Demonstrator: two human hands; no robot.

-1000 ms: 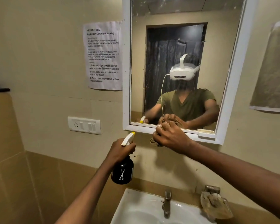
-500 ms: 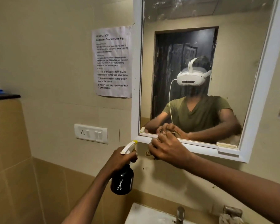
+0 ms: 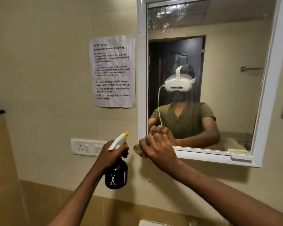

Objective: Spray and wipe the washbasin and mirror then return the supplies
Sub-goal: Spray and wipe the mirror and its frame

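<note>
From the head camera, the right hand (image 3: pixel 158 149) is closed around a bunched brownish cloth (image 3: pixel 138 150) and presses it against the lower left corner of the mirror (image 3: pixel 227 66), on the white frame. Only a small part of the cloth shows past the fingers. The left hand (image 3: pixel 111 154) grips the neck of a black spray bottle (image 3: pixel 116 175) with a white trigger and yellow nozzle, held upright just left of the cloth, in front of the wall. A white switch plate (image 3: pixel 87 147) sits on the wall behind the bottle, and a printed paper sheet (image 3: pixel 113 70) hangs left of the mirror. Streaks mark the top of the glass. A sliver of the white washbasin (image 3: pixel 147 223) shows at the bottom edge.
</note>
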